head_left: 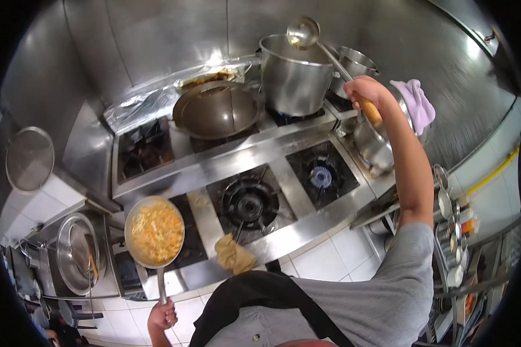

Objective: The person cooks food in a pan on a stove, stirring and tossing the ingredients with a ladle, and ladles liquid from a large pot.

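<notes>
My left hand (162,315) is wrapped round the handle of a frying pan (161,276) at the lower left. Orange and yellow food (156,231) fills the pan, which is over the front left burner. At the upper right my right hand (366,92) grips the wooden handle of a metal ladle (344,72). The ladle's bowl is raised above the rim of a tall steel pot (292,84) on the back of the stove. What the tall pot holds is hidden.
A large wok (217,113) sits on the back row. The front right burner (320,177) has a blue flame. A tan cloth (234,255) lies on the front edge. A purple cloth (417,107) hangs over a pot at the right. A strainer (30,159) hangs at the left.
</notes>
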`<state>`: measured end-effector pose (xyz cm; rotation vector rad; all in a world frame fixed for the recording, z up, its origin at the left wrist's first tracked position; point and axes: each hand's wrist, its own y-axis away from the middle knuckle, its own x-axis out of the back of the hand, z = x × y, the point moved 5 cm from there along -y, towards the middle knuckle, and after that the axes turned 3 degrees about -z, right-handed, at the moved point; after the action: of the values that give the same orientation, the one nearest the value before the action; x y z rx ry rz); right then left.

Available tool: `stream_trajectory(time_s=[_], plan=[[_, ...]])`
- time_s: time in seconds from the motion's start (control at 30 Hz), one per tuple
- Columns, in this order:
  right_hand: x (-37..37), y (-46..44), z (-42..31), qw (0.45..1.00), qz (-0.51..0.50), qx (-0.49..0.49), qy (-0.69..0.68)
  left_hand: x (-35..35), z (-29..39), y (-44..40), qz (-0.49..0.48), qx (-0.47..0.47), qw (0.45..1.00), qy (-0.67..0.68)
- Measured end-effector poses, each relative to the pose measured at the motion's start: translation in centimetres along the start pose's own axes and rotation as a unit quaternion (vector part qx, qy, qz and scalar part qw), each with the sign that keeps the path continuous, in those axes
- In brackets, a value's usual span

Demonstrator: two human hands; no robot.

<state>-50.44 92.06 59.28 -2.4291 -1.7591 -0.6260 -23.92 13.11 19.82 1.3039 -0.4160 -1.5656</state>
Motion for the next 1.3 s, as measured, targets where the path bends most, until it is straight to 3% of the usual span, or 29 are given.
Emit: stream_trajectory(time_s=[0.13, 0.23, 0.27, 0.37, 0.47, 0.63, 0.77, 0.87, 0.97, 1.07, 1.13, 1.17, 1.23, 1.3], plan=[[5.1, -10.4, -1.4, 0.992, -0.021, -0.078, 0.098, -2.2, 0.8, 0.7, 0.120, 0.031, 0.985, -0.118], [7.2, -15.8, -1.9, 0.989, -0.040, -0.091, 0.105, 0.5, 0.4, -0.2, 0.177, 0.092, 0.977, -0.068], [7.2, -16.7, -2.4, 0.986, -0.051, -0.108, 0.119, 0.2, 0.9, 0.5, 0.216, 0.058, 0.956, -0.187], [8.0, -20.1, -2.5, 0.980, -0.067, -0.137, 0.128, -0.8, 1.1, 1.0, 0.263, 0.007, 0.945, -0.193], [8.8, -23.0, -1.7, 0.969, -0.096, -0.171, 0.148, -1.6, 1.3, 0.9, 0.313, 0.022, 0.917, -0.246], [8.2, -26.5, 0.5, 0.943, -0.183, -0.225, 0.160, -1.7, 1.6, 0.8, 0.371, 0.084, 0.852, -0.361], [7.8, -27.2, 1.0, 0.935, -0.207, -0.222, 0.182, -1.5, 1.4, 0.7, 0.367, 0.075, 0.864, -0.338], [8.0, -26.8, 1.4, 0.935, -0.185, -0.263, 0.153, -1.2, 1.3, 0.6, 0.372, 0.089, 0.850, -0.363], [8.6, -27.4, 2.4, 0.940, -0.165, -0.287, 0.079, -0.6, 0.9, 0.9, 0.361, 0.045, 0.883, -0.297], [8.5, -24.5, 1.5, 0.934, -0.189, -0.302, 0.025, 0.0, 1.1, 0.5, 0.315, 0.026, 0.865, -0.390], [8.5, -24.4, 1.8, 0.940, -0.198, -0.260, -0.100, 0.2, 1.1, 0.7, 0.326, 0.084, 0.860, -0.383], [8.7, -24.0, 1.8, 0.939, -0.201, -0.260, -0.099, -0.1, 1.0, 0.5, 0.327, 0.084, 0.861, -0.380], [8.4, -22.5, 1.1, 0.922, -0.248, -0.235, -0.183, -0.8, 1.0, 0.5, 0.395, 0.037, 0.882, -0.254], [8.3, -21.1, 0.5, 0.919, -0.250, -0.226, -0.203, -1.3, 1.2, 0.5, 0.377, 0.042, 0.893, -0.241]])
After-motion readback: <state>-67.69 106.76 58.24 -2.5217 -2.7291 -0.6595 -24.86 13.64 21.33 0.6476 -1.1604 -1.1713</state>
